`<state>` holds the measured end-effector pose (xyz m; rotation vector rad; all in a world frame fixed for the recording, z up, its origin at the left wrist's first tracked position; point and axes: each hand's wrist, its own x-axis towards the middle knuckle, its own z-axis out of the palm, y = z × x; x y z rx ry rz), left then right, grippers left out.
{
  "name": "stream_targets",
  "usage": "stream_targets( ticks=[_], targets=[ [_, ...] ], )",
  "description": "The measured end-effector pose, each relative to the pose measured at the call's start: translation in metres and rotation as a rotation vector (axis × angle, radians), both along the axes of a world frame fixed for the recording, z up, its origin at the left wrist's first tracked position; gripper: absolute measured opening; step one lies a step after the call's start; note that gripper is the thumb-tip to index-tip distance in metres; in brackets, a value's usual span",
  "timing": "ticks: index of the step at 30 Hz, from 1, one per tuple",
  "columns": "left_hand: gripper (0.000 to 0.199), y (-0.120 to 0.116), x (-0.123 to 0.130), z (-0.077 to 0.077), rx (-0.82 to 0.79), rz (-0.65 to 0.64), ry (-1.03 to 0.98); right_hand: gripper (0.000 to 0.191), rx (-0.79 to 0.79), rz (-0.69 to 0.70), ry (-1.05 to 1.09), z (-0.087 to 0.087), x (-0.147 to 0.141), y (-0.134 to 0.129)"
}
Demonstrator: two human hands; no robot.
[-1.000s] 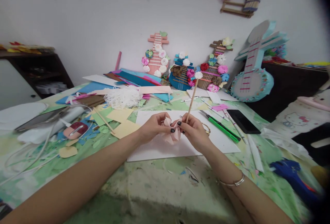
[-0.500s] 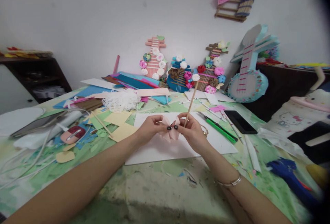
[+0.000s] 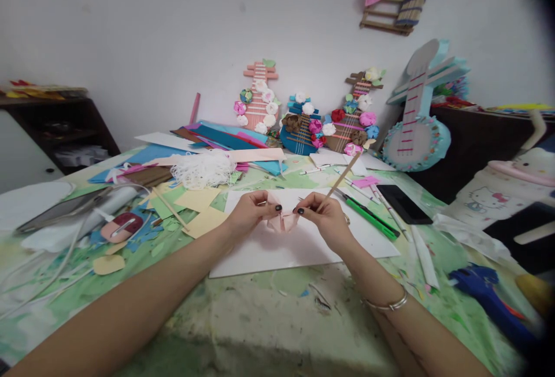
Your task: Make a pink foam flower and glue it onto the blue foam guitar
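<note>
Between my hands is a pale pink piece of crepe paper point(image 3: 282, 224), folded into petal-like shapes. My left hand point(image 3: 251, 214) pinches its left side between thumb and fingers. My right hand point(image 3: 325, 218) pinches the paper's right edge with thumb and forefinger, and a thin wooden stick point(image 3: 344, 174) is also tucked in that hand, slanting up to the right. Both hands hover over a white board point(image 3: 277, 258) lying on the table. Beside my right hand, a green utility knife point(image 3: 373, 218) rests on the board's right part, next to a dark slim tool.
A black phone point(image 3: 404, 203) and a blue glue gun point(image 3: 489, 302) lie to the right. Yellow paper pieces point(image 3: 203, 222) and a heap of white shredded strands point(image 3: 203, 169) are on the left. Paper-flowered instrument models point(image 3: 299, 131) lean against the wall behind.
My right hand has turned, so the stick leans further right. The thumbs have moved slightly apart, and the pink paper between them has changed shape.
</note>
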<state>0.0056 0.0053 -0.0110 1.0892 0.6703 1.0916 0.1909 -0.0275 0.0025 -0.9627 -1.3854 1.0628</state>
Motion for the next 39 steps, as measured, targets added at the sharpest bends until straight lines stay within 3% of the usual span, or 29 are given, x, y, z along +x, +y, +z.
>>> stream_targets(
  ticks=[10,24,39],
  targets=[
    [0.026,-0.0063,0.0002,0.0004,0.115,-0.179,0.107,0.031,-0.053,0.1,-0.04,0.0009,-0.0033,-0.0049],
    [0.03,-0.0062,0.0008,-0.0003,0.096,-0.259,0.067,0.032,-0.057,0.149,-0.081,-0.0039,-0.0025,-0.0026],
    [0.034,-0.0086,0.0015,0.0027,0.03,-0.252,0.047,0.032,-0.029,0.13,-0.05,-0.0043,-0.0045,-0.0037]
  ],
)
